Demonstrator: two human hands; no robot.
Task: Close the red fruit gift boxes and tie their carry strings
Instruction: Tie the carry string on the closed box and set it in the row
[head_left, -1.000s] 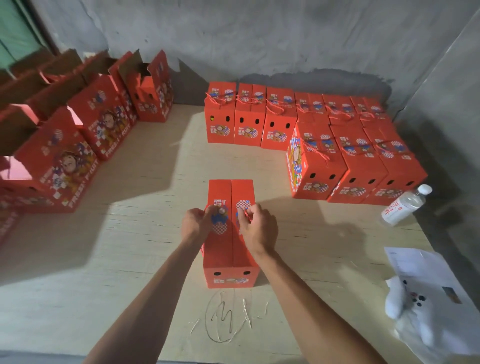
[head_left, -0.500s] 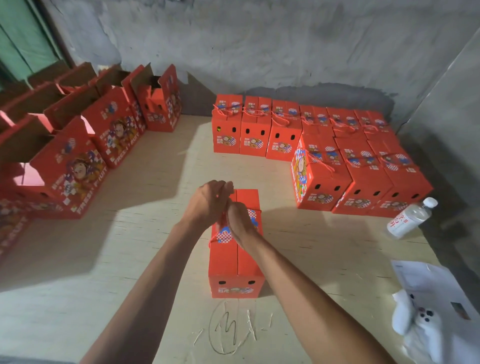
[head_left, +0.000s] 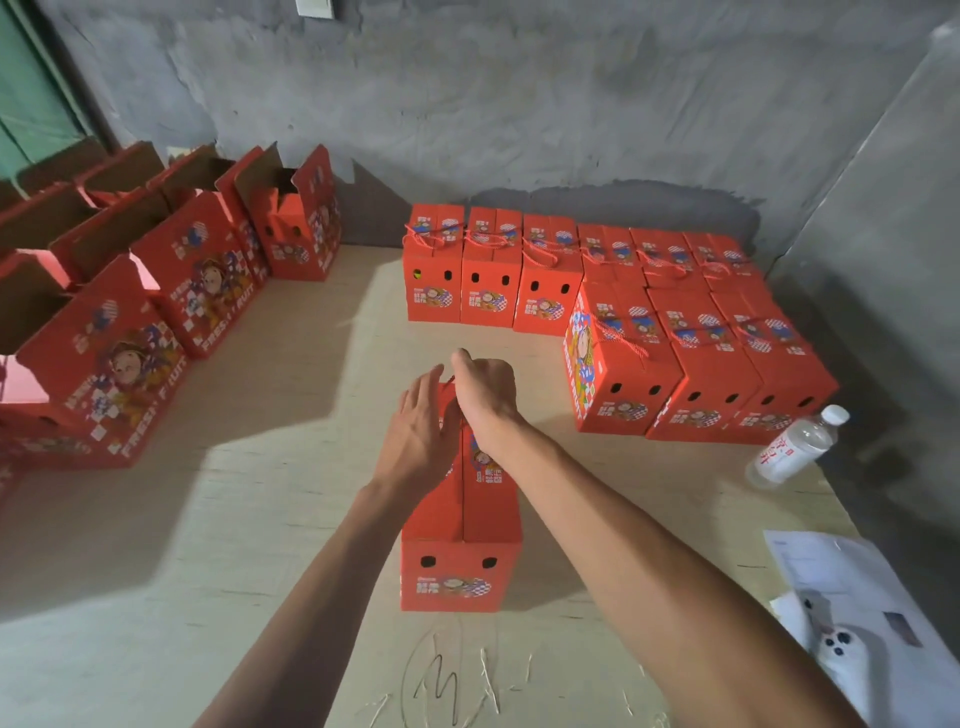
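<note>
here we find the red gift box at the centre of the plywood table, its flaps folded shut and its short end with two round holes facing 6 o'clock. both forearms reach over it toward 12 o'clock. our left hand lies with straight, loosely spread fingers against the far left part of the box top. our right hand is curled above the far end of the box; a short piece of red carry string shows at its fingers, and we take the fingers to be pinching it, though the grip itself is hidden by the back of the hand.

at 12 to 2 o'clock stands a block of closed boxes with red strings lying across their tops, set against the grey wall. at 9 to 11 o'clock stands a row of open boxes with their flaps raised. at 3 o'clock a clear water bottle lies tilted just beside the closed block. at 4 o'clock printed paper sheets lie at the table edge with a white object on them, which we cannot identify. pen scribbles mark the table at 6 o'clock.
</note>
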